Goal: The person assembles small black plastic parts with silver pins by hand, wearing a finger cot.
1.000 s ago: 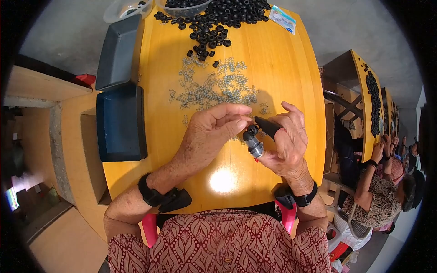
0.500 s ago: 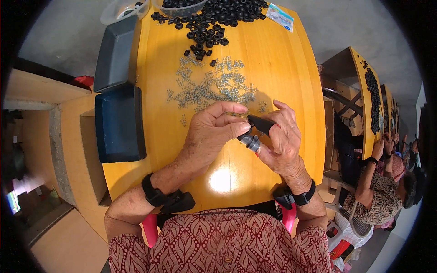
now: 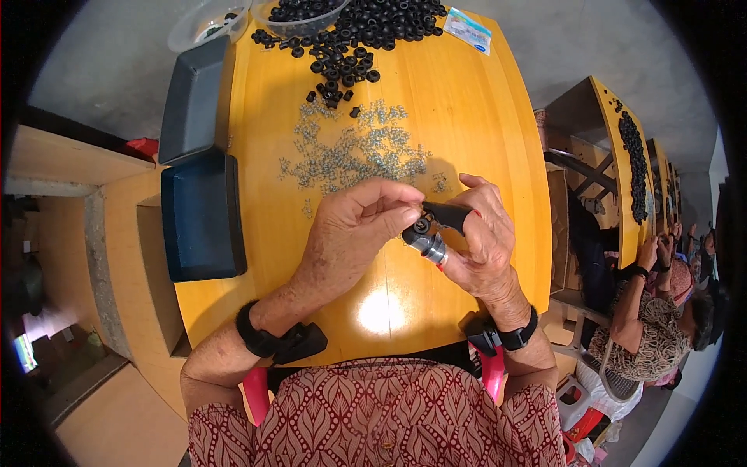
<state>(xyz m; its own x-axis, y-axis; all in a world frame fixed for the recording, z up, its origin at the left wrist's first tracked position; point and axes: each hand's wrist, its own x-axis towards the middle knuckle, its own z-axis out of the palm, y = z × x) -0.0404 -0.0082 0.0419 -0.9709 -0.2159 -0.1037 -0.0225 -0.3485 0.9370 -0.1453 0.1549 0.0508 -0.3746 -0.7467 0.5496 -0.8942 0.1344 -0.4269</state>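
Over the middle of the wooden table [image 3: 475, 132], my two hands meet. Black covers sit on my right hand's [image 3: 489, 249] forefinger and thumb, the thumb cover [image 3: 430, 247] wrapped with something shiny and grey. Between those covered tips I grip a small round black rubber piece [image 3: 422, 226], its ringed face showing. My left hand [image 3: 348, 233] is closed in a pinch right against this piece; whatever its fingertips hold is hidden. Just beyond my hands lie many tiny shiny metal parts [image 3: 358, 152], spread loosely.
Black rubber pieces [image 3: 397, 23] are heaped at the far edge, beside a clear tub [image 3: 299, 25] and a blue-white packet [image 3: 468, 31]. Two dark trays, a grey one [image 3: 191, 101] and a blue one [image 3: 204, 218], stand along the left edge. People work at tables [image 3: 618, 156] on the right.
My left thumb has drawn back slightly, and the round face of the black rubber piece now shows more fully. My right hand keeps its grip. The whole view has shifted a little.
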